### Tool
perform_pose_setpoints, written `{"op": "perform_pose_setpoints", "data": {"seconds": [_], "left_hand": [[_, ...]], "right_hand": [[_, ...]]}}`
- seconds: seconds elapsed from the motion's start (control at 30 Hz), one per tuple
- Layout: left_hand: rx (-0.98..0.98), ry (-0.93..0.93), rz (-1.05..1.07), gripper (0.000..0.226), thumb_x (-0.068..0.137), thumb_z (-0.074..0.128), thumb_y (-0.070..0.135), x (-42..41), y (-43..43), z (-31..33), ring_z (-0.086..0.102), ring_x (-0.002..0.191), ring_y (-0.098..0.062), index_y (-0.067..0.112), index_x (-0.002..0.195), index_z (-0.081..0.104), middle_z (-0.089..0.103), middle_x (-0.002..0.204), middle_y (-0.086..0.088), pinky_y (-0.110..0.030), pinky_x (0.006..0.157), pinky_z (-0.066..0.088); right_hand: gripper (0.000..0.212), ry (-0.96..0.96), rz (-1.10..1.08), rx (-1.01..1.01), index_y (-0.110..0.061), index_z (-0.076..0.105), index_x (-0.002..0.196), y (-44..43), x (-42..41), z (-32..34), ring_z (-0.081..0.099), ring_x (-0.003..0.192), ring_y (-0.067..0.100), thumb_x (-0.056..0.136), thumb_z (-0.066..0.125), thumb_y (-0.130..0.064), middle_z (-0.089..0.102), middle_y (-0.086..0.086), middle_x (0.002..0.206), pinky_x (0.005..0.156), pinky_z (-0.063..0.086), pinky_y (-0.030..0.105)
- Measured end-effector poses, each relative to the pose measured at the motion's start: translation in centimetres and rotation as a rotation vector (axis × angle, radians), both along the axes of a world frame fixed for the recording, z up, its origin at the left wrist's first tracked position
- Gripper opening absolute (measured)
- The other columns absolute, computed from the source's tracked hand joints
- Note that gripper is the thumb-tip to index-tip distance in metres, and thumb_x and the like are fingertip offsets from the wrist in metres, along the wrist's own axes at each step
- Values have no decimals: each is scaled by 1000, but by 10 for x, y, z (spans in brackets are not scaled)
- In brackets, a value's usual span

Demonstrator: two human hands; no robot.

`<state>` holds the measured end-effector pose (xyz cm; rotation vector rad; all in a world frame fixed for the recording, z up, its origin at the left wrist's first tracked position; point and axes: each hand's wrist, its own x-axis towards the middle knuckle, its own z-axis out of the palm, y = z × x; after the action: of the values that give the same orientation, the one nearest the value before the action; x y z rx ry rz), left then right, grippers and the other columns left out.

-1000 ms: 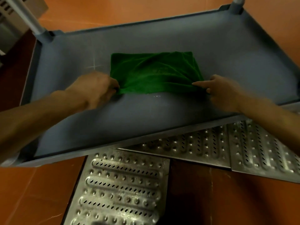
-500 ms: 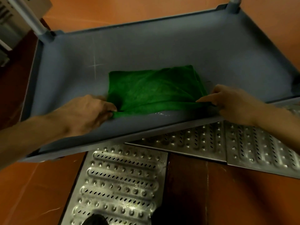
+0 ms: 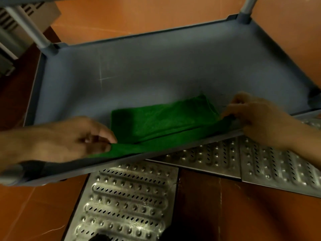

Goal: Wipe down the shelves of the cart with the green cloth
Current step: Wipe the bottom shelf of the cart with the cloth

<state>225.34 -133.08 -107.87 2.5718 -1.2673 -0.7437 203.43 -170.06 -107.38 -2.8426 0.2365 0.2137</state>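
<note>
Folded green terry cloth [image 3: 161,122] dragged from middle of grey plastic cart shelf [image 3: 156,70] to 6 o'clock rim; left hand [image 3: 69,141] and right hand [image 3: 257,117] pinch its near corners. One pass finished; 12 o'clock part likely next.

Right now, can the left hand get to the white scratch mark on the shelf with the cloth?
Probably yes. The left hand pinches the green cloth at the near rim; bare shelf lies between it and the scratch mark, nothing blocking.

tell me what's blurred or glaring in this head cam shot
Head view: dim, warm light; both hands, left hand and right hand, are motion-smeared, the green cloth soft-edged; small glints on the perforated metal floor plates; the shelf edges bow from wide-angle distortion.
</note>
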Motion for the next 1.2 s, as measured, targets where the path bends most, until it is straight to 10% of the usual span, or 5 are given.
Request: {"op": "perform_pose_setpoints", "data": {"seconds": [0.33, 0.57, 0.77, 1.2], "left_hand": [[-168, -307, 99, 19, 92, 62, 27, 33, -39, 36, 64, 75, -12, 29, 107, 73, 69, 90, 10, -39, 79, 54], [17, -328, -111, 30, 88, 61, 45, 1, -51, -3, 60, 92, -19, 34, 113, 71, 57, 111, 2, -34, 80, 51], [14, -305, -84, 86, 76, 68, 67, -14, -68, -34, 47, 118, -24, 23, 141, 34, 46, 134, -2, -42, 95, 49], [-85, -331, -273, 42, 92, 36, 43, -44, -59, -21, 62, 94, -25, 25, 124, 56, 57, 113, -2, -42, 70, 55]], "right_hand": [[40, -361, -226, 54, -12, 73, 109, -10, 75, -3, 54, 89, 36, 84, 46, 5, 53, 23, 108, 72, 30, 20], [38, -275, -103, 41, -20, 75, 99, 21, 72, -60, 49, 113, 32, 75, 51, -36, 58, 9, 118, 93, 33, 32], [76, -161, 50, 140, -32, 30, 151, 27, 69, -72, 43, 128, 26, 86, 60, -57, 49, 3, 141, 107, 38, 46], [25, -423, 94, 54, -25, 72, 104, 38, 32, -85, 57, 100, 26, 90, 64, -6, 65, 0, 109, 79, 52, 47]]}}
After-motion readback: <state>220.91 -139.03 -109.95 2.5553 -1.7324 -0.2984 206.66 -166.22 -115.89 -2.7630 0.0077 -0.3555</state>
